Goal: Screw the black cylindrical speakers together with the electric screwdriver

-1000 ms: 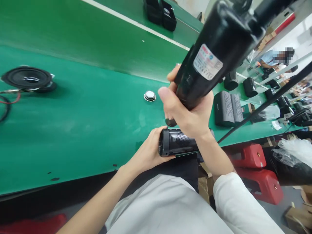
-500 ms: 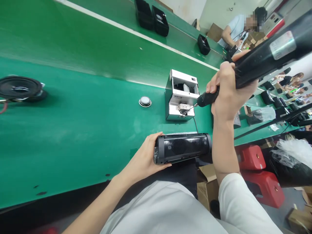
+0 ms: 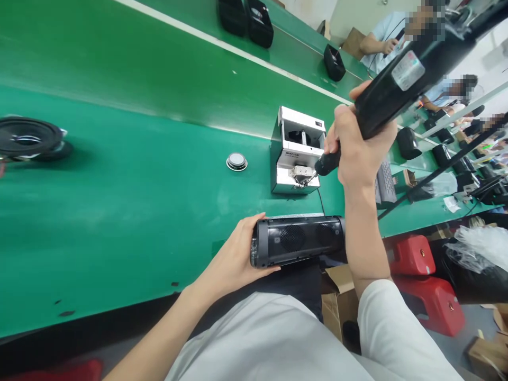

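Observation:
My left hand (image 3: 241, 247) grips the left end of a black speaker housing (image 3: 299, 241), which lies lengthwise at the table's near edge. My right hand (image 3: 361, 145) is wrapped around a black electric screwdriver (image 3: 387, 95), tilted with its tip down to the left. That tip meets the metal pick-up at the front of a white and black screw feeder (image 3: 297, 153); whether a screw is on it is too small to tell. A small round silver-rimmed driver (image 3: 237, 161) rests on the table left of the feeder.
A large black loudspeaker (image 3: 29, 136) lies at the far left of the green table (image 3: 130, 222). Black housings (image 3: 260, 24) stand along the conveyor beyond the white line. Red boxes (image 3: 431, 283) and an open carton (image 3: 337, 301) are below at right. Other people work at the back right.
The electric screwdriver in my right hand has swung more upright and shifted slightly left, its tip still at the feeder's pick-up. My left hand and the speaker housing have stayed put.

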A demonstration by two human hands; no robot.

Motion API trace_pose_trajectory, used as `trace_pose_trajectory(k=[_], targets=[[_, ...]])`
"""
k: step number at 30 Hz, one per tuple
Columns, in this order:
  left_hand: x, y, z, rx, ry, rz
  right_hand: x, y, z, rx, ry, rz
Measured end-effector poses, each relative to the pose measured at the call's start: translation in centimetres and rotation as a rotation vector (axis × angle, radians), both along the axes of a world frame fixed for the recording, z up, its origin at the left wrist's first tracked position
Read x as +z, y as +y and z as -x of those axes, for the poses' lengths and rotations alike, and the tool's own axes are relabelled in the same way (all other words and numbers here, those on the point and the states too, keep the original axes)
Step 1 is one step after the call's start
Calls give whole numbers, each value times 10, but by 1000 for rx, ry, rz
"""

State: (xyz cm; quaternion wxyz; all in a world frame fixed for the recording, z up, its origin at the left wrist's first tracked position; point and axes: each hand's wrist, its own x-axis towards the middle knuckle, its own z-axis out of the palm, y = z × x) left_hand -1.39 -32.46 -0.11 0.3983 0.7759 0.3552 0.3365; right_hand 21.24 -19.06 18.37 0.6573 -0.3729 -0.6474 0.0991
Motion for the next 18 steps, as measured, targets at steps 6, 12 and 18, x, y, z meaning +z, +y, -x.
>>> trace_pose_trajectory(k=[6,12,18], targets=[[4,0,1,-10,2,11,29,-18,8,63,157,-133],[3,0,2,-5,11,23,24,-6,10,-52,177,-50],[3,0,2,-3,4,24,21,-4,12,-100,115,-13]])
